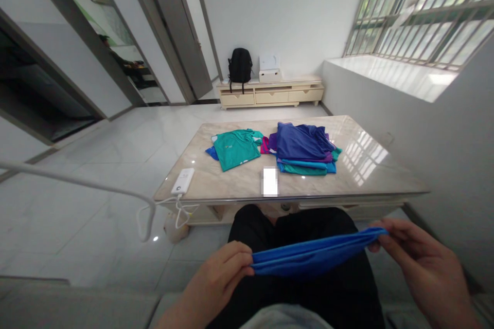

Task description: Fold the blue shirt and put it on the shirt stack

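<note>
A bright blue cloth garment [312,259] stretches in a sagging band across my lap. My left hand [218,282] pinches its left end, and my right hand [417,262] grips the other end. Both hands are well in front of the marble-topped table [231,185]. On the table lie a flat teal shirt [235,149] and a folded stack of blue and teal garments [303,146]. A blurred white rectangle [270,181] lies near the table's front edge, and its details are hidden.
A white power bank [182,181] sits at the table's front left, and its white cable [77,180] loops over the edge. Farther back stand a cream low cabinet [270,95], a black backpack [240,67] and a white box [269,68]. A barred window [420,10] is at right.
</note>
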